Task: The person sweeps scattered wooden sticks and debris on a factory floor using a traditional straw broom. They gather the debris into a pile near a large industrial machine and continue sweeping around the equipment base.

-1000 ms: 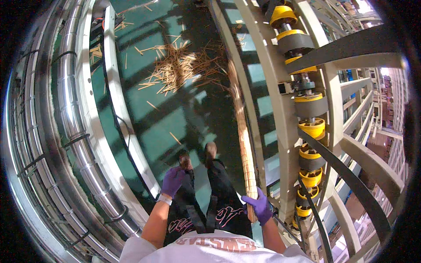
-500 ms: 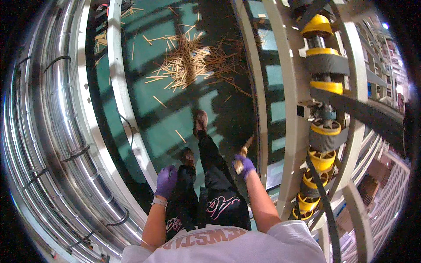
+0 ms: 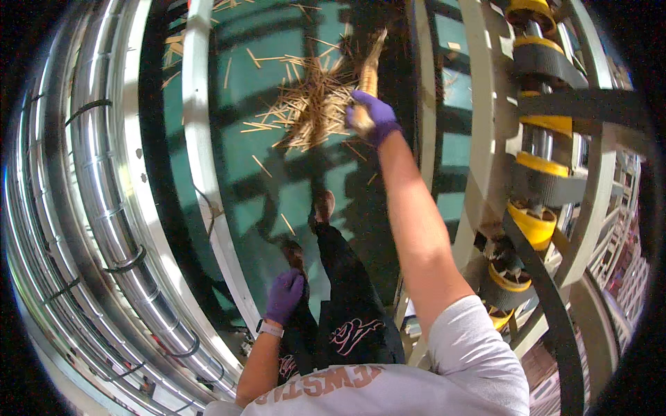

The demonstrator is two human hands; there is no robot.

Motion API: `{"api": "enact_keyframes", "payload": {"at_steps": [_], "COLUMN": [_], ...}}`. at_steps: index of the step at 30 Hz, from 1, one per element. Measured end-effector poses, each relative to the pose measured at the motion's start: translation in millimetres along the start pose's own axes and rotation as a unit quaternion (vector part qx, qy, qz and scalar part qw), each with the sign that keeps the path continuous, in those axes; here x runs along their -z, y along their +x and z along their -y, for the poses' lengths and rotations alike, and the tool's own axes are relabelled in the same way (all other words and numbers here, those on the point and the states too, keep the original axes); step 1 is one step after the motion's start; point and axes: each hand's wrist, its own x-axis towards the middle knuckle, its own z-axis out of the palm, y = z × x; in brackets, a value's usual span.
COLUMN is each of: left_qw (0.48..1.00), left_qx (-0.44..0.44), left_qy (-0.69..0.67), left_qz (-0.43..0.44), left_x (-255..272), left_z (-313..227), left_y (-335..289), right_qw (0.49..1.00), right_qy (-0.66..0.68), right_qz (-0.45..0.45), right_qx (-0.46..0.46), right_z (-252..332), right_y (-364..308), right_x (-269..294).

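View: we look straight down at our own body, standing on a teal floor (image 3: 277,83) between a bank of shiny metal pipes (image 3: 90,208) on our left and a cream frame with yellow rollers (image 3: 534,222) on our right.
Right hand: our right hand (image 3: 371,114), in a purple glove, is stretched out far ahead at arm's length, fingers clenched round the handle of a straw brush (image 3: 369,69).
Brush: it points away from us, its tip beyond the hand, just right of the stick pile.
Sticks: a loose pile of thin tan sticks (image 3: 312,104) lies on the floor, touching or just beside the right hand on its left; stray sticks are scattered nearer us.
Left hand: our left hand (image 3: 286,295), also purple-gloved, hangs low by our left thigh, well apart from the pile. It holds nothing, fingers loosely curled.
Body: dark trousers (image 3: 347,312), shoes (image 3: 322,204) and a pale shirt fill the lower middle.
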Motion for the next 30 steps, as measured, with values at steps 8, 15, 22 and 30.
{"api": "enact_keyframes", "payload": {"at_steps": [8,15,22,30], "left_qw": [0.998,0.996,0.997,0.997], "left_qx": [0.004,0.068,0.068,0.079], "left_qy": [-0.006,-0.035,-0.018,-0.004], "left_qz": [-0.069,-0.046,-0.044,-0.026], "left_x": [23.7,9.9,9.2,25.5], "left_z": [31.8,50.2,19.3,39.7], "left_y": [-9.5,-10.6,-3.0,-8.6], "right_qw": [0.949,0.912,0.813,0.833], "right_qy": [-0.313,-0.288,-0.397,-0.528], "right_qz": [-0.034,0.014,0.097,-0.005], "right_qx": [0.015,-0.291,-0.414,-0.165], "right_z": [-67.4,-175.3,-214.8,-43.5], "right_y": [-177.1,-285.5,-186.6,-142.9], "right_x": [25.0,79.9,137.6,119.9]}}
